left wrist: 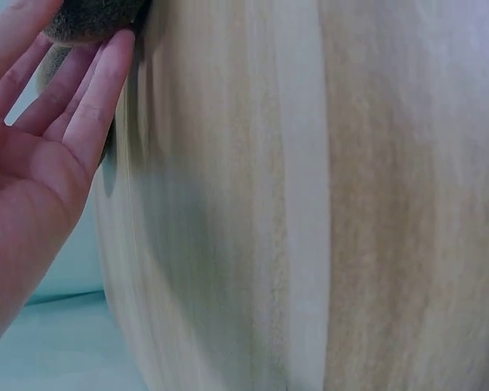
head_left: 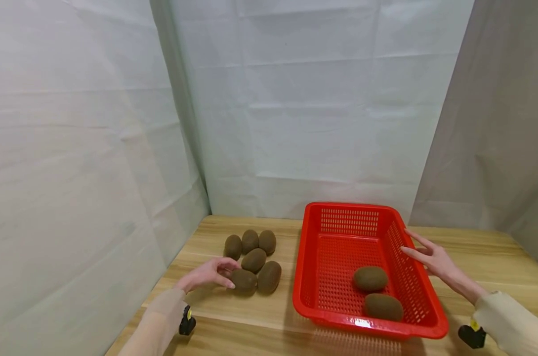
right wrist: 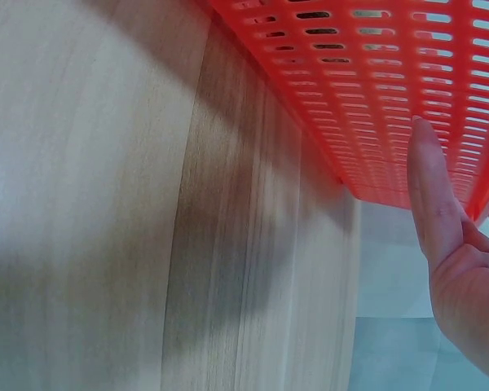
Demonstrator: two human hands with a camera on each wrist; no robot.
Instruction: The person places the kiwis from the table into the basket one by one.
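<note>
Sleeves of pale cloth enter at the near edge, one on each side, above a light wooden plank worktop (head_left: 260,316). Nearest on the right stands a red perforated plastic basket (head_left: 313,277), rectangular, with its long sides running near to far. Two brown fuzzy oval kiwifruit lie in its near right part, one close to the near wall (head_left: 383,306) and one just beyond it (head_left: 370,278); the pair look just apart or barely touching.

On the left, the left hand (head_left: 206,273) lies low over the worktop with its fingers loosely extended, and their tips touch the near left kiwifruit (head_left: 243,280) of a loose group. The left wrist view shows the fingers (left wrist: 98,90) fairly straight, with the fruit (left wrist: 90,18) against their ends, not wrapped. Just right of that fruit lies another (head_left: 269,277), touching it.

Further back, the right hand (head_left: 431,258) is spread flat with straight fingers beside the basket's right wall, at or just off its rim; the right wrist view shows a fingertip (right wrist: 428,163) close against the slotted wall (right wrist: 367,81), though contact cannot be told for sure. It holds nothing.

Beyond the left hand a fourth loose kiwifruit (head_left: 254,260) sits in the middle of the group, and three more form the far row: left (head_left: 232,246), middle (head_left: 250,241) and right (head_left: 267,242), set close together. White creased sheeting (head_left: 313,109) hangs behind and at both sides.
</note>
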